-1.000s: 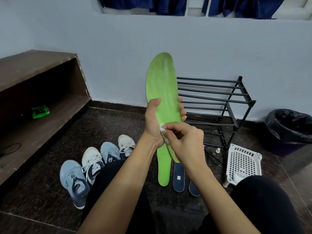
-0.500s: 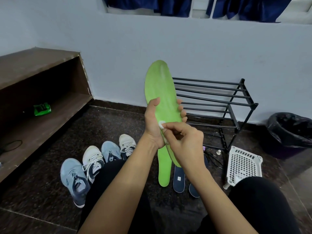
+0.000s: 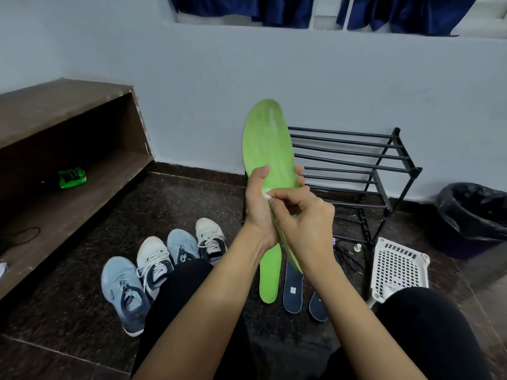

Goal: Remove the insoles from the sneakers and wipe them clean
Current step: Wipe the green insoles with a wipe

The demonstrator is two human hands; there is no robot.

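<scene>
We sit over the dark speckled stone floor (image 3: 192, 209), with the black metal-bar shoe rack (image 3: 356, 154) against the wall and four pale blue and white lace-up sneakers (image 3: 153, 259) lined up by our left knee. The long green foam insole (image 3: 267, 144) we are wiping stands upright before us, toe end up. Below it a second green insole (image 3: 270, 278) and two navy insoles (image 3: 293, 286) lie on the floor. Our left hand (image 3: 259, 207) is wrapped round its middle, thumb on the near face, fingertips showing at the far edge. Our right hand (image 3: 304, 215) pinches a small white wad of wipe (image 3: 266, 193) between thumb and forefinger, pressed to the insole just beside the left thumb. To do this well, we judge, we should brace the foam from behind so it does not flex and stroke along its length. We should then shift the left grip so the covered middle and heel get wiped too. The wad is tiny, so we should turn it often.
</scene>
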